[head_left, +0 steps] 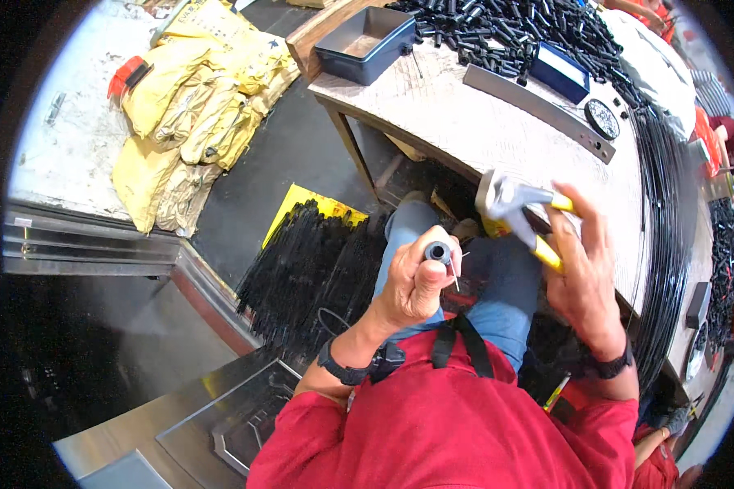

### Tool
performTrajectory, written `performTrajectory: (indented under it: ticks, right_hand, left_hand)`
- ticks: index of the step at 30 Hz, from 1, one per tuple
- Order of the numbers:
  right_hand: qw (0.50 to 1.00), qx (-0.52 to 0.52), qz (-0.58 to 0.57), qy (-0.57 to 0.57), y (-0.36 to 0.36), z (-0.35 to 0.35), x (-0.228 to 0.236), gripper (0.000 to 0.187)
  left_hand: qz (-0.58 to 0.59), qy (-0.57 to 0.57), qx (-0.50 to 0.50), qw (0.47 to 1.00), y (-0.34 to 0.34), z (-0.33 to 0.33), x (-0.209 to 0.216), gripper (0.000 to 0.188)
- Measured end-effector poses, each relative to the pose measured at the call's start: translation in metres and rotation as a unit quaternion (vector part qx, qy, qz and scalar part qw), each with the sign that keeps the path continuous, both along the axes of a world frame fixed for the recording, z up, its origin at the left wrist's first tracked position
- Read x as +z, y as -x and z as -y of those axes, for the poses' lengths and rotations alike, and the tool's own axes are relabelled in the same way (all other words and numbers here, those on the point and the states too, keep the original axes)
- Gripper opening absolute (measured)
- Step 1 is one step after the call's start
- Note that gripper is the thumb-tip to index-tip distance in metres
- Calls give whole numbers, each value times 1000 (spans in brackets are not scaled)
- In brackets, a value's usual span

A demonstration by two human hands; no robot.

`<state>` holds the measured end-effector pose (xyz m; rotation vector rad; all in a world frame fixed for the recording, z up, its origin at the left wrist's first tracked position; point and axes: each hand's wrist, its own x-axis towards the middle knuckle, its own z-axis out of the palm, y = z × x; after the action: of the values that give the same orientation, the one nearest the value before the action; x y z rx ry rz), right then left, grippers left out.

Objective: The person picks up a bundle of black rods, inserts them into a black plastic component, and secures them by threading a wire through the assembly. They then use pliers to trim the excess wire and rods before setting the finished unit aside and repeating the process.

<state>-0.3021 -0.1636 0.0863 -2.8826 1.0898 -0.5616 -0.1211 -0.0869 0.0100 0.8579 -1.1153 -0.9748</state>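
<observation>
Centrally in the frame, the left hand (408, 287) grips a dark tube (437, 251), its open end facing the camera; right of it, the right hand (583, 281) holds yellow-handled pincers (510, 199), handles spread, near the counter (432, 99).

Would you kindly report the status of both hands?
Left hand: gripping tube, seen end-on. Right hand: holding pliers, handles spread. Pliers apart from tube; nothing visible between.

Two-handled metal pliers (510, 199): silver-grey plus yellow. Round hollow tube (437, 244): grey outside, black inside. Wooden tabletop (436, 106): whitish, streaked.
</observation>
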Motion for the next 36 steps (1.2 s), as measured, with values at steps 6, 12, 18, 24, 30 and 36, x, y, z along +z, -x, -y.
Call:
performTrajectory:
  ticks: [6,12,18,24,30,36]
  right_hand:
    - [915,18,-121,384,3,2,8,36]
    - [886,24,-130,445,2,3,-10,33]
    - [955,-69,-18,288,-17,-31,-63,34]
    - [968,5,14,252,-8,-32,-58,28]
    - [934,271,-23,-232,20,3,11,21]
    - [501,142,54,-852,41,5,-10,63]
  left_hand:
    - [105,-45,66,991,-3,2,4,68]
    - [134,-54,117,982,-3,2,11,69]
    - [160,-47,188,968,4,0,4,67]
    - [143,-33,203,968,7,-2,2,63]
    - [40,-6,-122,992,-22,-16,13,77]
    - [120,119,-237,957,-25,-18,4,56]
